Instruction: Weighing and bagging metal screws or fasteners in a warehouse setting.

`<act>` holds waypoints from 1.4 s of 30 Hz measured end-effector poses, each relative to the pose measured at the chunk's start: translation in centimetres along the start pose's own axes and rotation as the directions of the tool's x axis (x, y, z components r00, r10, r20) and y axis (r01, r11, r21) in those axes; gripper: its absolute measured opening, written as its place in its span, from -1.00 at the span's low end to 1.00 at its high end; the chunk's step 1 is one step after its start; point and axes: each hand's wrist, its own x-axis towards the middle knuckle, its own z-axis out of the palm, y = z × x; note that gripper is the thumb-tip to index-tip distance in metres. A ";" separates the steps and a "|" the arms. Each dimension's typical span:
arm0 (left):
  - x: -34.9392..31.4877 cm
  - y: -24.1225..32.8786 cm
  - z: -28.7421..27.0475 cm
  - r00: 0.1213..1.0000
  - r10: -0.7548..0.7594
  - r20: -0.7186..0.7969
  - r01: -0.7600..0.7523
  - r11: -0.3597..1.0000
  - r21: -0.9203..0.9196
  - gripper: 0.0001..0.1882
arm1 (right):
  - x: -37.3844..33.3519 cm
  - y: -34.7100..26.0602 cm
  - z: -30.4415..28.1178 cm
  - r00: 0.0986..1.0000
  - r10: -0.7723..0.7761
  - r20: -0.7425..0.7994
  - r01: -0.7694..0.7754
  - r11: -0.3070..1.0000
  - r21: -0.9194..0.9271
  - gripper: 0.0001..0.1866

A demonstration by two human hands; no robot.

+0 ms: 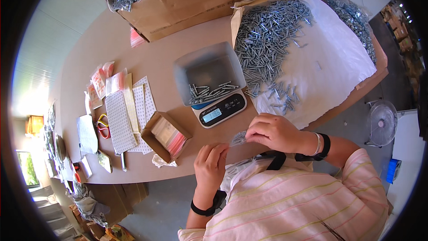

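Observation:
Between my two hands, close to the table's near edge, is a small clear plastic bag (238,139) with silvery screws inside. My left hand (210,163) pinches one end of it between thumb and fingers. The other end is gripped by my right hand (273,131). Just beyond them stands a digital scale (219,114) with a lit display. On the scale rests a grey plastic bin (209,61) holding a small heap of screws at its near side. A large pile of loose screws (263,40) is spread on white sheeting (332,56) to the right.
Left of the scale sits a small cardboard box (152,127) of flat zip bags. Farther left lie dotted label sheets (119,120), red-handled scissors (103,126) and several bags. A big carton (178,6) of packed bags stands at the back; a floor fan (381,122) is at right.

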 end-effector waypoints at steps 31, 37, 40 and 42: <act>2.0 3.2 -4.2 0.967 -0.144 0.209 0.246 0.733 -0.634 -0.87 | 5.4 -2.4 -2.7 0.952 -0.101 0.290 -0.050 0.880 0.472 -0.75; 5.1 3.1 -7.3 0.919 -0.344 -0.193 0.016 0.523 -0.852 -0.72 | 12.5 -5.4 -4.5 0.842 0.019 0.539 -0.346 0.786 0.513 -0.50; 4.3 1.7 -8.3 0.846 -0.411 -0.339 -0.048 0.575 -0.816 -0.62 | 20.6 -5.5 -8.6 0.999 0.021 0.034 -0.033 0.916 0.399 -0.62; 2.8 0.9 -8.4 0.832 -0.397 -0.387 -0.062 0.627 -0.776 -0.61 | 27.3 -3.3 -10.8 0.962 -0.043 -0.269 0.131 0.939 0.317 -0.64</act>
